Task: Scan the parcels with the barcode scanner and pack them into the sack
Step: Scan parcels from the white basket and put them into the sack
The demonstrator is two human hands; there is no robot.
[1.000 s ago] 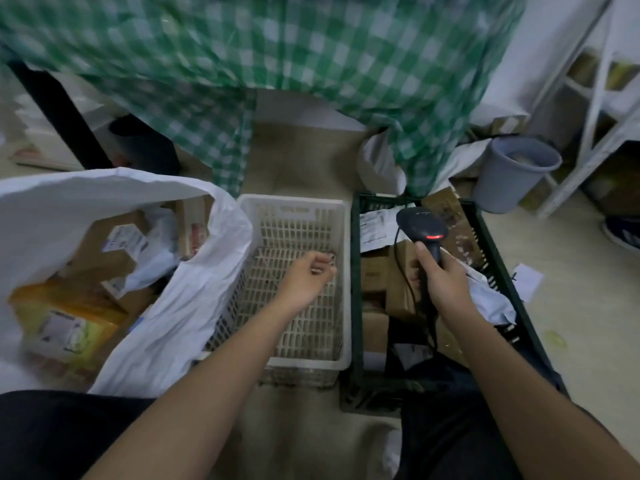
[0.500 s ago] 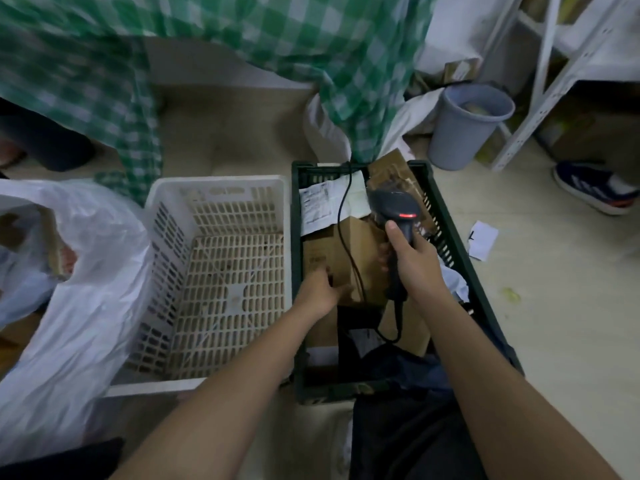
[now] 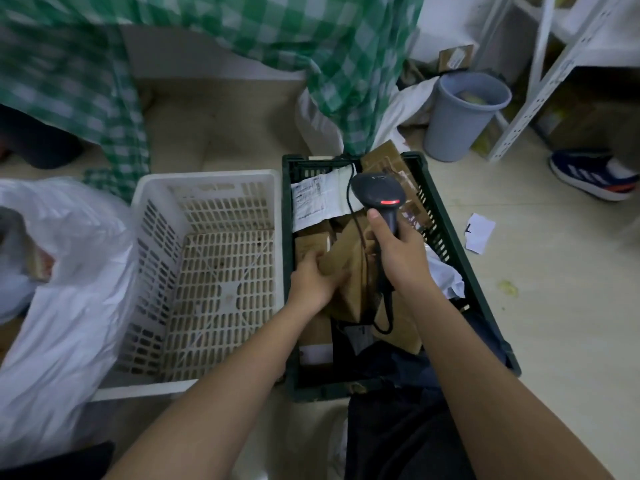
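My right hand [image 3: 401,258] grips the handle of a black barcode scanner [image 3: 378,192] with a red light, held over the dark green crate [image 3: 446,237]. The crate holds several brown cardboard parcels and a white labelled packet [image 3: 317,202]. My left hand [image 3: 313,280] is inside the crate, fingers curled round the edge of a tilted brown parcel [image 3: 348,271]. The white sack [image 3: 65,306] lies open at the far left, with parcels partly visible inside.
A white slatted basket [image 3: 207,265] stands between the sack and the crate. A green checked cloth [image 3: 242,36] hangs behind. A grey bin [image 3: 464,112], white shelving [image 3: 554,64], a blue shoe [image 3: 592,174] and a paper scrap [image 3: 479,232] lie to the right.
My left hand moved from over the white basket into the green crate and took hold of a brown parcel, tilting it up. The view swung right, away from the sack.
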